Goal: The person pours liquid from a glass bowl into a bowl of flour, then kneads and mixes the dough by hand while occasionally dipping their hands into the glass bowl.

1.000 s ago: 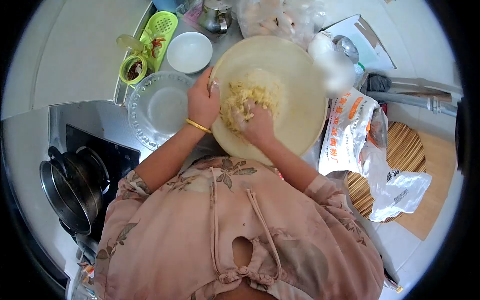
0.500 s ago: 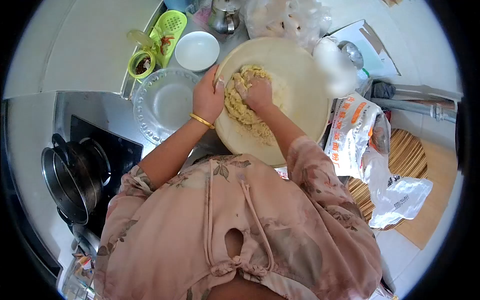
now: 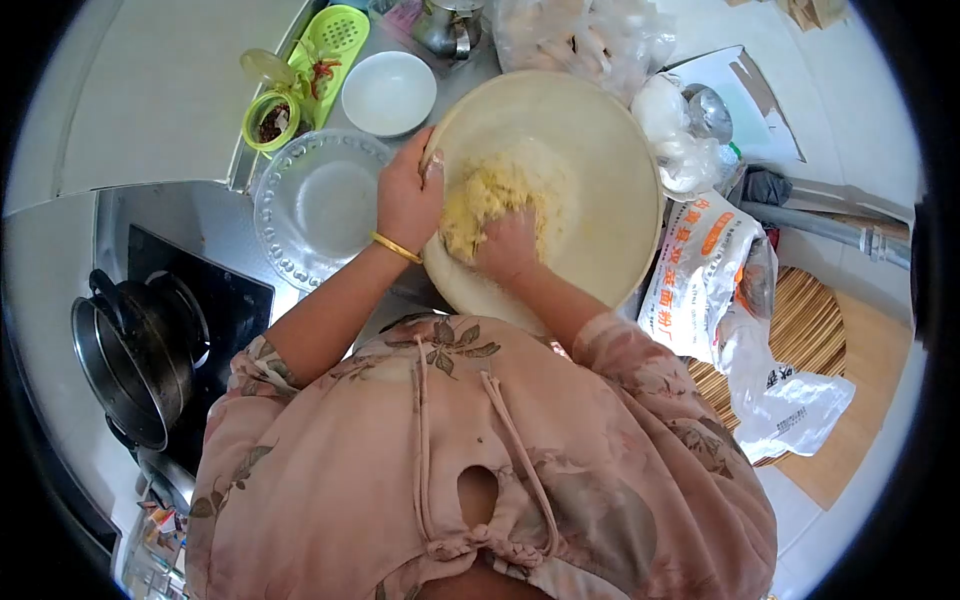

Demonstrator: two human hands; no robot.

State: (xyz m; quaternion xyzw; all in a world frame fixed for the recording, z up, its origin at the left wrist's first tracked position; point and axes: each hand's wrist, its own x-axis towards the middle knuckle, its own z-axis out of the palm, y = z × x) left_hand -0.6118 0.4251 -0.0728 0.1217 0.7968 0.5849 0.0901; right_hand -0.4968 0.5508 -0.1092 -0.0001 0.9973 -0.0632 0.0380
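Observation:
A large cream-coloured basin (image 3: 610, 190) holds a lumpy, pale yellow dough (image 3: 495, 190) with loose flour around it. My left hand (image 3: 408, 195) is closed on the basin's left rim, thumb over the inside edge. Inside the basin, my right hand (image 3: 508, 245) is pushed into the near side of the dough, its fingers curled under and mostly hidden by it. Some dough or flour sticks to my left thumb.
Left of the basin stand a clear scalloped bowl (image 3: 320, 190), a white bowl (image 3: 390, 93) and a green-lidded jar (image 3: 271, 121). A dark pot (image 3: 135, 360) sits on the stove at far left. A printed flour bag (image 3: 700, 270) lies at right, over a woven round mat (image 3: 810, 325).
My right hand has moved toward my body, down the near side of the dough. The dough is bunched up and turned over. My left hand keeps its hold on the rim.

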